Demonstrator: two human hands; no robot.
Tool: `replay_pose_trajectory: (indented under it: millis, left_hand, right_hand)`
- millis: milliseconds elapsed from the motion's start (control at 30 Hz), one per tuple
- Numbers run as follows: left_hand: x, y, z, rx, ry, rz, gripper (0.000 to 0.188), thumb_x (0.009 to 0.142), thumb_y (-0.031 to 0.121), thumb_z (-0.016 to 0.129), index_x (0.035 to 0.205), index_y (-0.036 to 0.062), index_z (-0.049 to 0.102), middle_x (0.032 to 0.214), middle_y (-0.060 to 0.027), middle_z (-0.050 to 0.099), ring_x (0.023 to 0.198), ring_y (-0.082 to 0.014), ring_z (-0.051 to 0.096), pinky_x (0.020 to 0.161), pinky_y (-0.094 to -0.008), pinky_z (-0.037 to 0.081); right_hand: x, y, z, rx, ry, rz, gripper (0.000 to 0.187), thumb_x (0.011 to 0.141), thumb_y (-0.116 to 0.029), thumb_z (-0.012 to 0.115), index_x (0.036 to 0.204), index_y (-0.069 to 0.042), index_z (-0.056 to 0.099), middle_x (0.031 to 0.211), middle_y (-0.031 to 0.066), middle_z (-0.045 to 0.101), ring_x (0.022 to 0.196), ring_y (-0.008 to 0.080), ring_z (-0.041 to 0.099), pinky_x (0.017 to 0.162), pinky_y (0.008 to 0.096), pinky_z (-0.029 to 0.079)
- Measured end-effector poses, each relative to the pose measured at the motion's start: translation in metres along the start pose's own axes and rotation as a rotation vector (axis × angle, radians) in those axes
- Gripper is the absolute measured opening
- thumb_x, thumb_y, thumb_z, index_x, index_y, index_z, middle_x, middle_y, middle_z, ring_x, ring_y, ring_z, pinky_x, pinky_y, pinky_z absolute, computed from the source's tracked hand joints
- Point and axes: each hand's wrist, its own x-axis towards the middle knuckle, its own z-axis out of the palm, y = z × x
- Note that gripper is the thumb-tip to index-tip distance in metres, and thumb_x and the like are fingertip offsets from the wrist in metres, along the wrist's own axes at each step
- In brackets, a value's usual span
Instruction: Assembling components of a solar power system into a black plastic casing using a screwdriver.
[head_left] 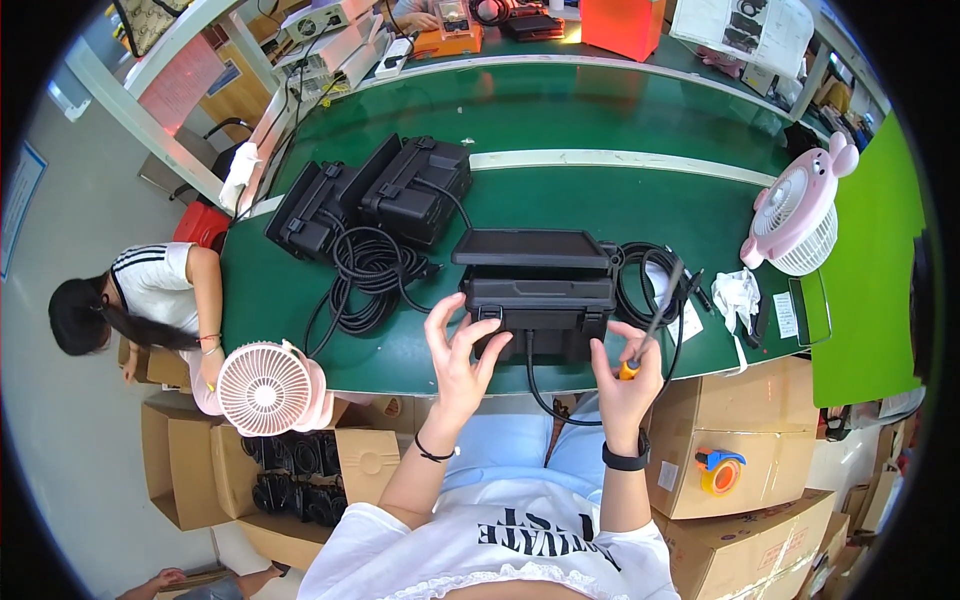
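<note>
A black plastic case [540, 297] stands at the front edge of the green table before me, its hinged lid-like panel [530, 246] tilted up at the back. My left hand [462, 355] is at the case's front left corner, fingers apart and fingertips touching near a latch. At the front right corner is my right hand [630, 385], with a screwdriver [630, 369] held among its fingers; the orange handle is partly hidden and the metal shaft points up and away. A black cable [532, 375] hangs from the case's front in a loop.
Two more black cases [415, 190] and a coiled cable [365, 275] lie left. A pink fan [795, 215] stands right, another fan [265, 390] at the left edge. Cartons [735, 430] flank me below the table. A person [150, 300] works at the left.
</note>
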Motion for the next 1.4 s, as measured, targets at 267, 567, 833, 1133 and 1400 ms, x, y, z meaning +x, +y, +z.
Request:
replay_pose_trajectory:
  millis: [267, 567, 833, 1133, 1400]
  left_hand:
    - [0.007, 0.003, -0.003, -0.04, -0.021, -0.049, 0.04, 0.072, 0.001, 0.083, 0.106, 0.013, 0.066, 0.132, -0.0158, 0.046, 0.118, -0.0351, 0.054, 0.091, -0.0419, 0.055]
    - [0.021, 0.0, -0.004, 0.001, -0.056, -0.066, 0.037, 0.071, 0.008, 0.084, 0.104, 0.0131, 0.067, 0.128, -0.0134, 0.052, 0.114, -0.0344, 0.057, 0.089, -0.0427, 0.052]
    - [0.034, -0.013, 0.009, 0.048, -0.055, 0.096, 0.041, 0.076, 0.001, 0.078, 0.114, 0.0096, 0.066, 0.128, -0.0144, 0.053, 0.109, -0.0335, 0.06, 0.09, -0.0409, 0.052]
    - [0.067, -0.045, 0.033, 0.081, -0.095, 0.275, 0.045, 0.075, 0.024, 0.07, 0.116, 0.0069, 0.064, 0.124, -0.0126, 0.063, 0.125, -0.0394, 0.05, 0.106, -0.0506, 0.038]
    - [0.069, -0.052, 0.029, 0.387, -0.045, 0.381, 0.025, 0.082, 0.024, 0.062, 0.102, 0.0145, 0.074, 0.114, 0.0014, 0.072, 0.112, -0.0226, 0.063, 0.104, -0.0411, 0.038]
  right_hand:
    - [0.018, -0.019, -0.012, 0.697, -0.339, 0.294, 0.035, 0.08, 0.002, 0.073, 0.084, -0.01, 0.041, 0.123, 0.0166, 0.063, 0.099, 0.015, 0.061, 0.067, 0.0248, 0.05]
    - [0.029, -0.002, 0.001, 0.434, -0.253, 0.056, 0.035, 0.08, 0.001, 0.075, 0.08, -0.007, 0.04, 0.11, 0.0157, 0.069, 0.094, 0.0168, 0.063, 0.085, 0.0295, 0.05]
    - [0.048, -0.01, -0.007, -0.12, -0.288, -0.396, 0.051, 0.056, -0.013, 0.091, 0.085, -0.007, 0.05, 0.123, 0.0066, 0.066, 0.105, 0.0268, 0.055, 0.079, 0.0353, 0.05]
    - [0.071, 0.02, 0.007, -0.269, -0.295, -0.515, 0.049, 0.057, -0.016, 0.089, 0.084, -0.008, 0.049, 0.137, 0.0025, 0.059, 0.111, 0.0298, 0.057, 0.083, 0.0367, 0.052]
    - [0.068, 0.024, 0.017, -0.307, -0.236, -0.444, 0.068, 0.061, -0.024, 0.088, 0.123, -0.01, 0.064, 0.092, 0.001, 0.063, 0.098, 0.0212, 0.06, 0.074, 0.0332, 0.052]
